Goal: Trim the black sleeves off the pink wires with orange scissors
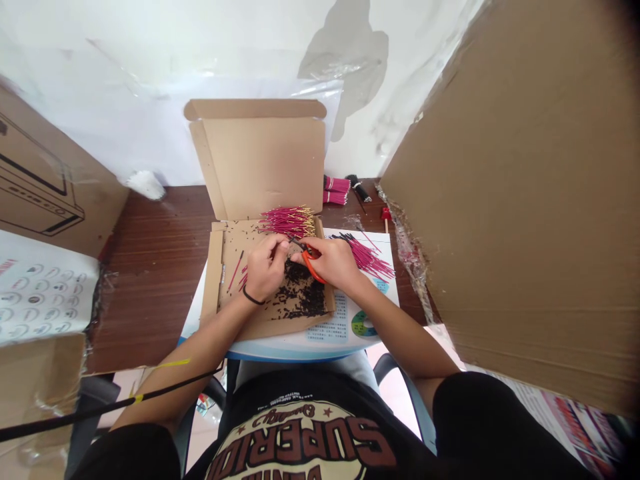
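Note:
My left hand [266, 267], with a black band at the wrist, is closed in a pinch above an open cardboard box [257, 117]. What its fingertips grip is too small to make out. My right hand [334, 261] is closed around orange-handled cutters [313, 265], whose dark jaws meet the left fingertips. Beneath the hands, a heap of small black bits [305, 300] covers part of the box floor. Behind them lies a pile of thin pink wires with yellowish ends [287, 220]. A few dark-tipped pink pieces [235, 272] lie left of my left hand.
More pink wires with black ends [370, 259] lie on a printed sheet right of the box. Banded pink bundles [336, 190] and a black bundle [359, 189] stand behind. Large cartons [525, 200] rise at both sides. A white roll [146, 185] lies at back left.

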Demonstrator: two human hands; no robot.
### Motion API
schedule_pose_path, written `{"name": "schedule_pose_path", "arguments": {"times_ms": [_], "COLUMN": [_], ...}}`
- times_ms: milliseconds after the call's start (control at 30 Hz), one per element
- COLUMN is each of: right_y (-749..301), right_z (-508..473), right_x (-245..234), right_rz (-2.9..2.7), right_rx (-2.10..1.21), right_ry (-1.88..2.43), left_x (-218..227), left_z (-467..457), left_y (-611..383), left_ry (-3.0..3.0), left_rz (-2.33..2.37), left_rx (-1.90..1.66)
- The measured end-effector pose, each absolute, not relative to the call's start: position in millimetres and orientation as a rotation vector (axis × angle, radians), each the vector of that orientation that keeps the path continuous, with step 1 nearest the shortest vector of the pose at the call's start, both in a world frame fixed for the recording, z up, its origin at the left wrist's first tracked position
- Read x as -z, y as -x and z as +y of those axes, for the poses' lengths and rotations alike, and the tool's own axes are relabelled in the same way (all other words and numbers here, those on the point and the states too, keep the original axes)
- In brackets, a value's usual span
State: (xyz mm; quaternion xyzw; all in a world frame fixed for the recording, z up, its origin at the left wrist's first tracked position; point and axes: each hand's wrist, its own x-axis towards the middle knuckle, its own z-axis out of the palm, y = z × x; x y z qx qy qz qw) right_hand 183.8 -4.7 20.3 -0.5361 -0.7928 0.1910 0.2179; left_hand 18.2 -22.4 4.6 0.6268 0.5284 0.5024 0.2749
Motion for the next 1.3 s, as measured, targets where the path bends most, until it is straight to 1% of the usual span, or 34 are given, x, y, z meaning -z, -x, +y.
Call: {"name": "schedule_pose_path", "arguments": {"times_ms": [133,233,300,367,433,500,633,767,900,1000,1067,1200,1300], "right_y": [-187,-192,-195,-195,-193,-190,-186,-184,-180,-180,-182,-193,-199], "right_z": [-1,3,5,5,4,2,-1,-4,-6,-6,-5,3,7], "right_x": [-17,-14,-14,-14,-14,-15,-20,-26,-27,-26,-24,-20,-16], "right_rz": [-2.233,-2.268,-2.305,-2.354,-2.39,-2.385,-2.336,-2.342,-2.341,-2.371,-2.406,-2.482,-2.519], "right_rx": [-0.421,-0.32,-0.286,-0.295,-0.318,-0.316,-0.276,-0.295,-0.316,-0.296,-0.278,-0.215,-0.17], "right_ry": [1.432,1.337,1.233,1.127,1.097,1.199,1.529,1.644,1.641,1.601,1.551,1.388,1.162], "left_x": [-8,-12,-17,-23,-27,-27,-21,-14,-8,-5,-7,-15,-21], "left_z": [-19,-15,-11,-7,-4,-2,-4,-11,-18,-20,-18,-11,-7], "left_y": [-16,-11,-4,4,9,8,-5,-14,-15,-14,-11,-3,5], "left_ry": [-1.63,-1.397,-1.187,-1.008,-0.892,-0.887,-1.197,-1.604,-1.846,-1.88,-1.819,-1.594,-1.289], "left_rz": [1.342,1.117,0.903,0.729,0.678,0.776,1.123,1.395,1.503,1.502,1.441,1.097,0.821], "left_rx": [-1.277,-1.149,-0.924,-0.589,-0.427,-0.547,-1.059,-1.264,-1.416,-1.402,-1.319,-1.013,-0.762]}}
